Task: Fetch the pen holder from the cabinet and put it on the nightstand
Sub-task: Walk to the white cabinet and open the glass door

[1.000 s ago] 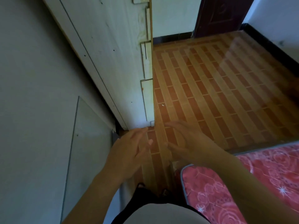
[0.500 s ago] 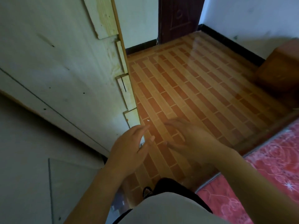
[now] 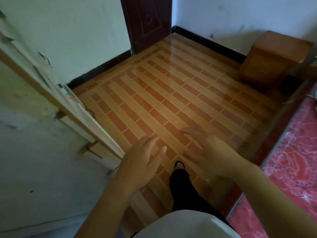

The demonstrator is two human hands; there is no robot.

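Observation:
My left hand (image 3: 140, 162) and my right hand (image 3: 204, 148) hover side by side over the tiled floor, fingers spread, holding nothing. The wooden nightstand (image 3: 272, 57) stands in the far right corner against the white wall, its top bare. A pale, worn cabinet (image 3: 34, 93) fills the left side, seen from its outer side. No pen holder is in sight.
A dark red door (image 3: 149, 21) is shut at the far end. A bed with a red patterned cover (image 3: 291, 152) runs along the right. The orange brick-pattern floor (image 3: 171, 93) lies between cabinet and bed. My leg and shoe (image 3: 180, 167) are below my hands.
The view has swung right and up: the cabinet slid to the left, and the nightstand and the far door came fully into view. Both hands stay open and empty.

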